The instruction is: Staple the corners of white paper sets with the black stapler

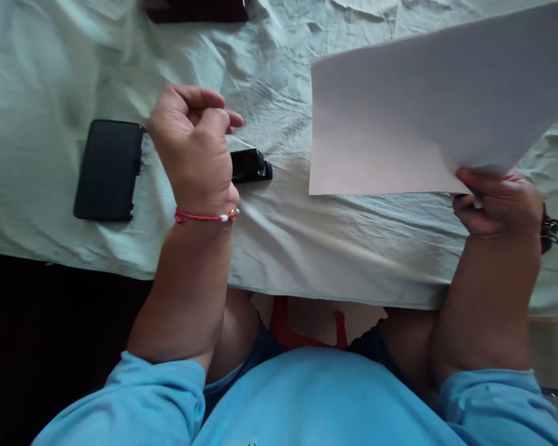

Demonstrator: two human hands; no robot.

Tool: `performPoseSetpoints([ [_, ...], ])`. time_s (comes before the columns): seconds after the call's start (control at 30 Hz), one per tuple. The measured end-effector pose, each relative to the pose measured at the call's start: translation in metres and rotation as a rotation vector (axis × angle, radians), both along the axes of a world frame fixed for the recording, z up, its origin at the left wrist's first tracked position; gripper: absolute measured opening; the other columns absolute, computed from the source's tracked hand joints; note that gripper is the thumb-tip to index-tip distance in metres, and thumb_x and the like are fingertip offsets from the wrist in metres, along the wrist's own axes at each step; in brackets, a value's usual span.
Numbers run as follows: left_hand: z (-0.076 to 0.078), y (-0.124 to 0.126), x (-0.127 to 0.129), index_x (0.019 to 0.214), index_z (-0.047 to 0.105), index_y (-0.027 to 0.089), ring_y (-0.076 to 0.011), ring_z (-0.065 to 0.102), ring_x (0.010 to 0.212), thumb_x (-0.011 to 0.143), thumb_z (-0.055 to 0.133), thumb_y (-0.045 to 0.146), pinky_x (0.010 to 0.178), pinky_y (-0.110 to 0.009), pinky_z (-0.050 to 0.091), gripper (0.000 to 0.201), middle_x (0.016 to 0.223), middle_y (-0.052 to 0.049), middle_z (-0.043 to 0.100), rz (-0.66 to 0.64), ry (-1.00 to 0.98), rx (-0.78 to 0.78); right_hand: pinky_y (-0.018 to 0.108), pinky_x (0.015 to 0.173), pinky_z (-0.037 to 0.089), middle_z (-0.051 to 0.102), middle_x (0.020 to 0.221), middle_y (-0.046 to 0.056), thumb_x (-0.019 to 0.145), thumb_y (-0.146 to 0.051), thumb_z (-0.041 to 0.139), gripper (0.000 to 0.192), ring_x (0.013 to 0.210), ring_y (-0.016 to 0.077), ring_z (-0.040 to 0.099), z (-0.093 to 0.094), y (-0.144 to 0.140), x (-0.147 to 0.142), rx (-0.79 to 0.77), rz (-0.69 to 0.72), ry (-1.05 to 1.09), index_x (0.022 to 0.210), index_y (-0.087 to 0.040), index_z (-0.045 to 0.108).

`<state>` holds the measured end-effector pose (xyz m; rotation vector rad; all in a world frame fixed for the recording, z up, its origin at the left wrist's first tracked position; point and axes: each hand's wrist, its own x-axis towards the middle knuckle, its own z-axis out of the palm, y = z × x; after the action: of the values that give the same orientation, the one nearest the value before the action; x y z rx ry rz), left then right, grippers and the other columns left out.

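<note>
My right hand pinches the near corner of a white paper sheet and holds it lifted and tilted above the table on the right. My left hand hovers with fingers curled over a small black stapler lying on the cloth; nothing shows in its grip. A red string bracelet circles that wrist. A black phone lies flat just left of the left hand.
A wrinkled pale green cloth covers the table, its front edge hanging near my lap. A dark object sits at the far edge, top centre. Blue sleeves and my knees fill the bottom of the view.
</note>
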<state>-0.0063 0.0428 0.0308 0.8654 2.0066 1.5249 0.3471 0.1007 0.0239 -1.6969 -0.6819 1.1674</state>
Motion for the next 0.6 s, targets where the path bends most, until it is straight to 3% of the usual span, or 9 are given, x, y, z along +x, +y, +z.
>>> performPoseSetpoints([
  [0.1, -0.008, 0.001, -0.005, 0.095, 0.062, 0.021, -0.0068, 0.060, 0.096, 0.096, 0.065, 0.013, 0.096, -0.021, 0.047, 0.009, 0.088, 0.010, 0.067, -0.182, 0.156, -0.205, 0.009, 0.035, 0.026, 0.062, 0.084, -0.006, 0.040, 0.000, 0.079, 0.048, 0.060, 0.0028, 0.050, -0.001, 0.002, 0.000, -0.026, -0.003, 0.080, 0.080, -0.017, 0.061],
  [0.2, -0.011, -0.004, -0.003, 0.093, 0.068, 0.021, -0.0145, 0.060, 0.097, 0.096, 0.067, 0.020, 0.100, -0.027, 0.045, 0.004, 0.092, 0.004, 0.070, -0.356, 0.281, -0.294, 0.008, 0.035, 0.026, 0.064, 0.087, -0.005, 0.042, 0.000, 0.078, 0.044, 0.058, 0.0014, 0.050, -0.001, 0.003, 0.000, -0.019, 0.026, 0.136, 0.079, -0.016, 0.059],
  [0.37, -0.005, -0.011, 0.005, 0.095, 0.067, 0.021, -0.0159, 0.067, 0.097, 0.096, 0.061, 0.015, 0.094, -0.027, 0.048, 0.009, 0.094, 0.002, 0.074, -0.380, 0.147, -0.273, 0.007, 0.036, 0.025, 0.064, 0.087, -0.005, 0.044, 0.000, 0.080, 0.043, 0.056, 0.0010, 0.050, -0.002, 0.004, -0.001, -0.025, 0.054, 0.149, 0.077, -0.016, 0.057],
  [0.6, 0.013, -0.016, 0.009, 0.099, 0.071, 0.018, -0.0156, 0.068, 0.096, 0.092, 0.073, 0.017, 0.087, -0.024, 0.049, 0.007, 0.099, -0.001, 0.075, -0.419, 0.133, -0.294, 0.009, 0.034, 0.027, 0.066, 0.089, -0.005, 0.043, 0.001, 0.081, 0.049, 0.059, 0.0042, 0.054, -0.006, 0.003, -0.004, -0.028, 0.032, 0.142, 0.086, -0.017, 0.065],
])
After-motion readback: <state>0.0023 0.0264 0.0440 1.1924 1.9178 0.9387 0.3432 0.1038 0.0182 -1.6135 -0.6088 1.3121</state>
